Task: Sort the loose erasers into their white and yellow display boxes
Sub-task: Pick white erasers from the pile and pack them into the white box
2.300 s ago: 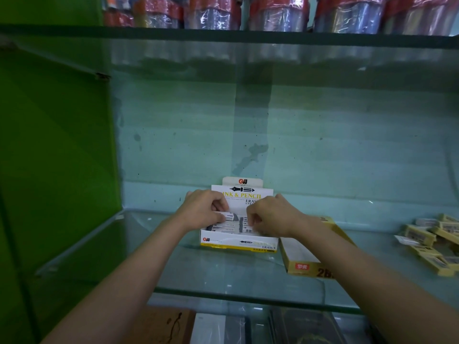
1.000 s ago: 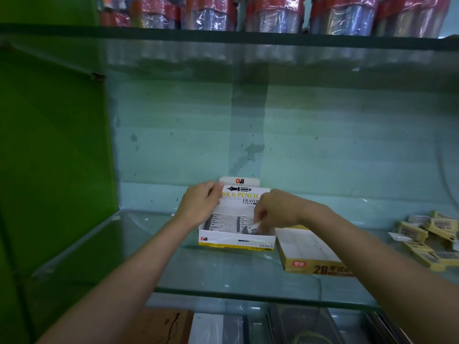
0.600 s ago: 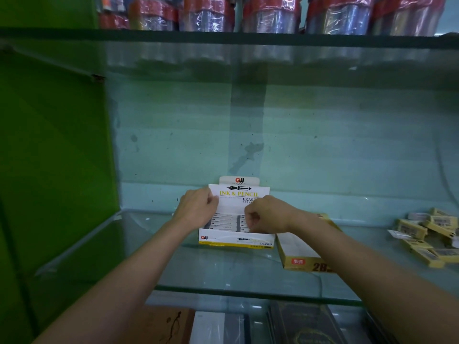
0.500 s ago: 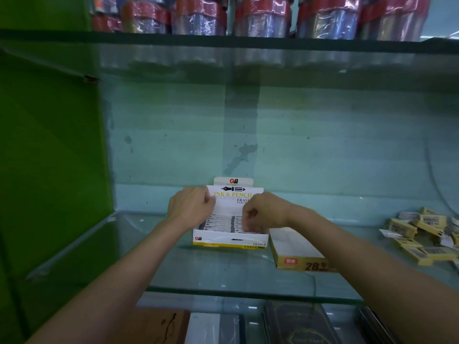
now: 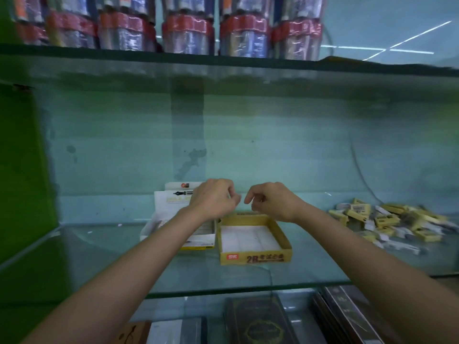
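- Yellow display box (image 5: 255, 256): we read "2B" on its front.
- White display box (image 5: 171, 207), at nine o'clock: print blurred.
- Left hand (image 5: 213, 199), right hand (image 5: 273, 202): we see loosely curled, empty fingers.

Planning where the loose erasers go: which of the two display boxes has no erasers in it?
The yellow box right of the white box; its floor shows bare.

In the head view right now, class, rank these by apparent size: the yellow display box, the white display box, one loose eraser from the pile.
1. yellow display box
2. white display box, partly hidden by the left arm, so unsure against the yellow
3. loose eraser, clearly smallest
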`<state>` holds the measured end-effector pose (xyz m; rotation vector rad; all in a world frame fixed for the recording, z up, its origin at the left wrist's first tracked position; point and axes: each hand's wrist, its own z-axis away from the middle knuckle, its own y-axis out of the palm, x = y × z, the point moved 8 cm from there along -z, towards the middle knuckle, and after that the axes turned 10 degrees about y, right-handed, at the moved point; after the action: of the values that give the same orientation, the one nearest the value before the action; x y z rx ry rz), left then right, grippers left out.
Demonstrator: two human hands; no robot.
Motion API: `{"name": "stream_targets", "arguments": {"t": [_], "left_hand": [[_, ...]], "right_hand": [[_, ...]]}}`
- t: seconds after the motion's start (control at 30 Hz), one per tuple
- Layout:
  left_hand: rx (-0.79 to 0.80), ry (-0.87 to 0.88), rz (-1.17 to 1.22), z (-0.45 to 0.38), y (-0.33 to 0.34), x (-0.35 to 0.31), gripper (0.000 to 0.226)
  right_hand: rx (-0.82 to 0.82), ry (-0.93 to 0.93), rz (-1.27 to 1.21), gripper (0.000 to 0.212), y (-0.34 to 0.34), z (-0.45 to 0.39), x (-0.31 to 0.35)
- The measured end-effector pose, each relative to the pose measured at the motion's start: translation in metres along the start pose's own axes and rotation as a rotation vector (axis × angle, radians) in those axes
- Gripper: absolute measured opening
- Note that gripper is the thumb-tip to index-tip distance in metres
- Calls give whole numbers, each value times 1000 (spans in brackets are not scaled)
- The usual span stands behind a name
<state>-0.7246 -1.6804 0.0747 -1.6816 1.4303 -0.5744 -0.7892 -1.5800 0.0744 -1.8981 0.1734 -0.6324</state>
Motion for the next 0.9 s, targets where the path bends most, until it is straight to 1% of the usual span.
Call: {"name": "stream_targets", "arguments": {"t": [0.2, 0.4, 0.6, 0.67, 0.8, 0.9], "left_hand": [[83, 83, 51, -34, 42, -76, 15], [150, 181, 195, -54, 80, -147, 13], [223, 285, 255, -65, 106, -202, 12], [242, 313, 245, -68, 113, -215, 14], [268, 338, 166, -71, 128, -237, 16], [240, 315, 98, -73, 136, -247, 30]], "right_hand": [[-102, 156, 7, 23, -37, 31, -72], [-124, 338, 32, 29, -69, 62, -142], [-195, 452, 11, 20, -99, 86, -192], [-189, 487, 11, 18, -103, 92, -206], [-103, 547, 104, 16, -96, 100, -226], [-33, 573, 138, 21, -83, 102, -231]]}}
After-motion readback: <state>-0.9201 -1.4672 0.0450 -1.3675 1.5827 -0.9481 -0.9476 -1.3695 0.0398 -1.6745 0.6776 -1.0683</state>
